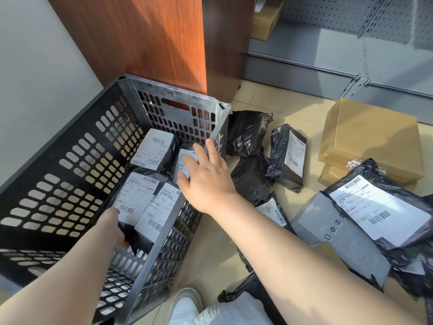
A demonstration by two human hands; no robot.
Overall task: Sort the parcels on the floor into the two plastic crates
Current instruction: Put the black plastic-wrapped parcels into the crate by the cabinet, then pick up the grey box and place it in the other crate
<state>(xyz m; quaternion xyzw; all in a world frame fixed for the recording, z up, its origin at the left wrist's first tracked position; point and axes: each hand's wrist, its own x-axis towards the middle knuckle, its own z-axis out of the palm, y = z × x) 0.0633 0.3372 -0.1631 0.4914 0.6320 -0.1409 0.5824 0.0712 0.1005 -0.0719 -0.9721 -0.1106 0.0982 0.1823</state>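
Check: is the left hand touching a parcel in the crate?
Touching. The head view shows the left hand inside the black crate, its fingers curled around the lower edge of a black labelled parcel.

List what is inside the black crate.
Four black-wrapped parcels with white labels lie in the black crate. The left hand grips one; the right hand hovers open, hiding part of another.

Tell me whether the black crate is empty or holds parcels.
Not empty: the black crate holds at least four labelled parcels, lying label-up on its bottom. It is far from full.
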